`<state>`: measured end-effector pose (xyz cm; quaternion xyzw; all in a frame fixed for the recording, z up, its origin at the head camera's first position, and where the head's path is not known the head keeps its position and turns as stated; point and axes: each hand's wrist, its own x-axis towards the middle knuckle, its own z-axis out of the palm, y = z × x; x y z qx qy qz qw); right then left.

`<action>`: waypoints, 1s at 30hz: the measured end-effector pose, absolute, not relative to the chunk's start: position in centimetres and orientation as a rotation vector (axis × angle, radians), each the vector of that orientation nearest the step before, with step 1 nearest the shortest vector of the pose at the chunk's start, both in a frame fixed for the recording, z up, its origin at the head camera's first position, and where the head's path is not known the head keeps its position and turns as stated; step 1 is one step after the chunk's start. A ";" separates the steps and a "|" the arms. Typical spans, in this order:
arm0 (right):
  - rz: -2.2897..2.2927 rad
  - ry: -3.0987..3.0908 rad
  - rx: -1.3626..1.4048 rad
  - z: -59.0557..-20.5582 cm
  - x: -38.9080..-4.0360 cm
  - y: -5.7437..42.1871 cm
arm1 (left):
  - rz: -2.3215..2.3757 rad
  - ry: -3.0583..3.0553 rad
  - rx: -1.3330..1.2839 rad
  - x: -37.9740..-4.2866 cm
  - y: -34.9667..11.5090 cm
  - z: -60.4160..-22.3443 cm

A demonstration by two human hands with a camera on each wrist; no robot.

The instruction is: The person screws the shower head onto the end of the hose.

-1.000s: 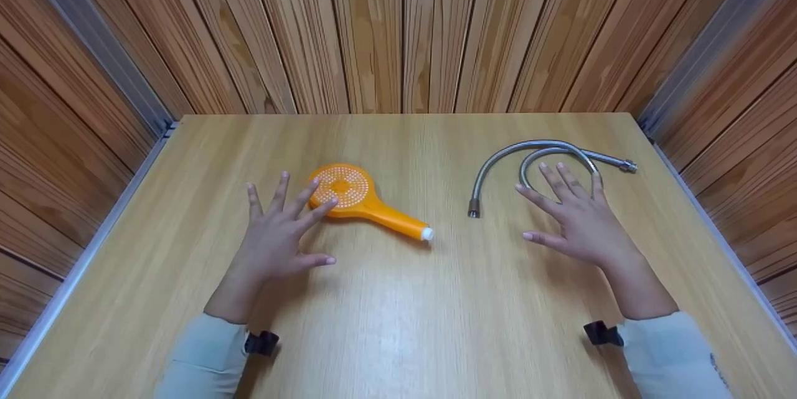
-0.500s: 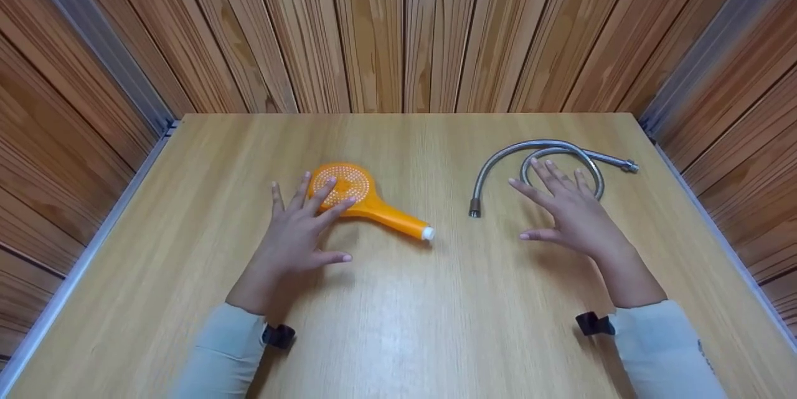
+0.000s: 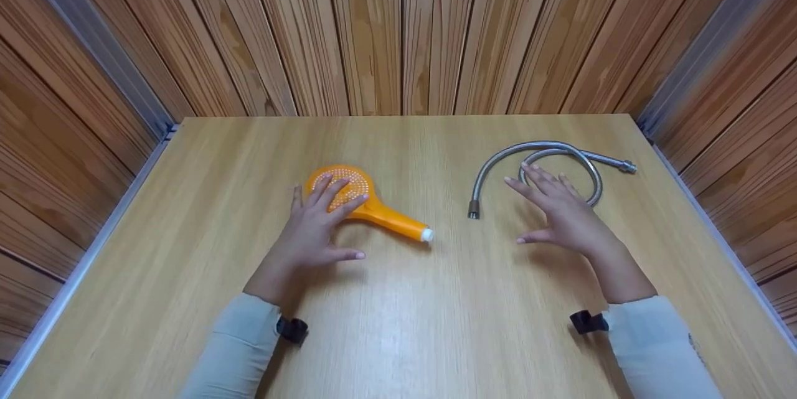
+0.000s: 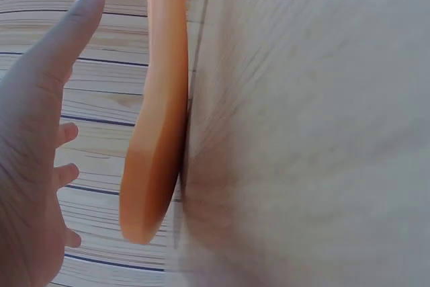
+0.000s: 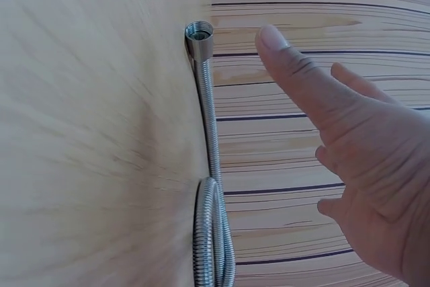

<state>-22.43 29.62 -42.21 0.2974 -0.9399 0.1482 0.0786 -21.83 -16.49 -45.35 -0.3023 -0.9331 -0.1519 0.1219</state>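
Note:
An orange shower head (image 3: 392, 220) lies face up on the table, its white threaded end pointing right and toward the person. My left hand (image 3: 311, 231) hovers over its round face with fingers spread; the left wrist view shows a gap between the hand and the shower head (image 4: 161, 112). To the right lies a coiled metal shower hose (image 3: 498, 159). Above the near side of its loop is my right hand (image 3: 563, 218), fingers spread and holding nothing. In the right wrist view the hose's open threaded end (image 5: 200, 42) stands apart from the thumb (image 5: 302, 78).
The wooden table (image 3: 398, 324) has a wood-plank wall (image 3: 373, 32) along its back edge. More plank walls with grey metal corner strips rise at the left and right sides. A small black device (image 3: 292, 329) sits on the left wrist, and another black device (image 3: 588, 322) on the right.
My left hand has moved right, further over the shower head. My right hand has shifted left and slightly forward above the hose. The shower head and hose lie where they were.

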 end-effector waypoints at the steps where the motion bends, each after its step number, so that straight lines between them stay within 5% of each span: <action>1: 0.456 -2.812 0.890 -42.3 -22.5 29.6 | -0.461 -2.718 -0.888 -22.0 -16.3 -45.4; 30: 0.845 -2.854 0.852 -44.4 -24.7 29.0 | -1.144 -2.887 -1.047 -26.1 -12.1 -44.2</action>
